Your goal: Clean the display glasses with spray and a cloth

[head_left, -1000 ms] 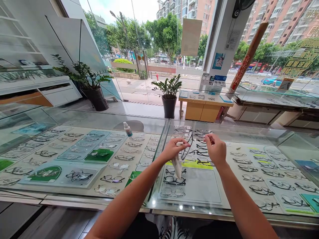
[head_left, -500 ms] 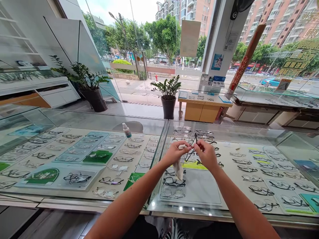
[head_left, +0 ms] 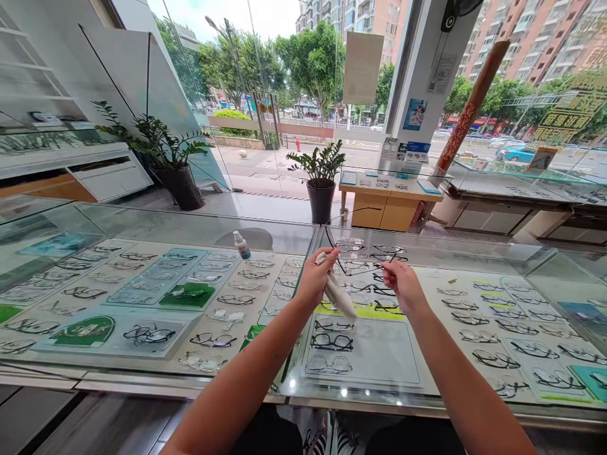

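My left hand (head_left: 318,275) is closed around a white cloth (head_left: 340,299) and one side of a pair of dark-rimmed eyeglasses (head_left: 329,236). The cloth hangs down from my fingers. One thin temple of the eyeglasses points away to the right above the counter. My right hand (head_left: 401,282) pinches a thin dark piece, which looks like the tip of the other temple. Both hands are over the glass display counter (head_left: 374,387), where rows of eyeglasses lie beneath them.
A small spray bottle (head_left: 241,245) stands on the left part of the counter. Beyond it are a potted plant (head_left: 320,199) and a wooden display table (head_left: 386,212) by the window. Another potted plant (head_left: 179,186) stands at the far left.
My hands have moved apart, the right one going right and slightly down. The eyeglasses have turned so that a temple points to the right. The cloth still hangs from my left hand.
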`<control>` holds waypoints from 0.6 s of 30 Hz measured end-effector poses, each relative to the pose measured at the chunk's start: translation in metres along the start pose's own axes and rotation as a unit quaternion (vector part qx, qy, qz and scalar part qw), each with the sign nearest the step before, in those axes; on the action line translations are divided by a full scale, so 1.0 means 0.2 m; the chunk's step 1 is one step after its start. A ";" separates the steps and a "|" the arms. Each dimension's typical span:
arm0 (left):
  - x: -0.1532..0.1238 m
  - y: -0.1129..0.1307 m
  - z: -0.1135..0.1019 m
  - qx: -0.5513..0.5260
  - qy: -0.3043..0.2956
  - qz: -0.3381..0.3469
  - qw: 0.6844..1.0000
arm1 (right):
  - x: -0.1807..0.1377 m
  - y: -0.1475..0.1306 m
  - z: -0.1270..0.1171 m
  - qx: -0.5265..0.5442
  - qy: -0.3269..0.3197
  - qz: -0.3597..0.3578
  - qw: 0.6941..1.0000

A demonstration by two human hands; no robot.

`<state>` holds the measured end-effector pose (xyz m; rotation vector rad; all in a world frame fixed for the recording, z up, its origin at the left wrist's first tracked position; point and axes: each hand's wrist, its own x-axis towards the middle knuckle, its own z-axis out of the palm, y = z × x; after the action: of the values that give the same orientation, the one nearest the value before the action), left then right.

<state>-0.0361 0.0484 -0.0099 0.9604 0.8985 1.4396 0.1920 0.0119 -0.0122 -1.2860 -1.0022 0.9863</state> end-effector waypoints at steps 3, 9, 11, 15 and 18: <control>0.00 0.00 0.00 0.052 -0.033 0.084 0.995 | -0.03 0.00 0.01 -0.028 0.072 -0.047 0.996; -0.05 -0.01 0.02 0.152 -0.129 0.202 0.959 | -0.15 -0.02 0.07 -0.269 0.013 -0.359 0.894; -0.07 -0.01 0.03 0.153 -0.156 0.190 0.957 | -0.18 0.00 0.09 -0.279 -0.057 -0.374 0.883; -0.08 -0.02 0.04 0.133 -0.197 0.158 0.959 | -0.18 0.03 0.12 -0.268 -0.093 -0.378 0.881; -0.08 -0.03 0.03 0.117 -0.204 0.118 0.965 | -0.17 0.04 0.12 -0.250 -0.106 -0.378 0.885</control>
<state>-0.0272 0.0338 -0.0132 1.5203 0.6688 1.2769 0.1585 -0.0138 -0.0209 -1.0318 -1.8331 0.2561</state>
